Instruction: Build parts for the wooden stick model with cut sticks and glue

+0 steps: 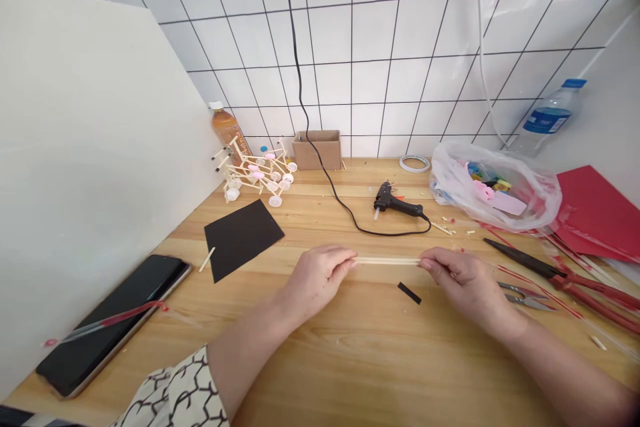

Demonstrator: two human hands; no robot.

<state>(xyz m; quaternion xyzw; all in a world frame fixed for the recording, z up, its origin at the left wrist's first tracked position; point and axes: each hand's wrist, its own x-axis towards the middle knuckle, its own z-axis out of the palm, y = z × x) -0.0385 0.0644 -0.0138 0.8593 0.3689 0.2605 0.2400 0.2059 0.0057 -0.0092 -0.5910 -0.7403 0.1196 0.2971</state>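
Observation:
Two thin pale wooden sticks (387,261), side by side, stretch level between my hands above the table. The left end is pinched between the thumb and fingers of my left hand (320,275). My right hand (463,280) pinches the right end the same way. A small black strip (409,293) lies on the wood just below the sticks. A black sheet (243,239) rests to the left of my left hand, with a short stick (207,259) at its edge. Small snips (527,296) lie partly behind my right hand.
A black glue gun (400,203) with its cord lies behind my hands. Stick models with white wheels (257,173), a cardboard box (317,150) and a tape roll (415,163) stand further back. Phone (113,323) at left; plastic bag (495,187), red sheets (600,210), large shears (560,277) at right.

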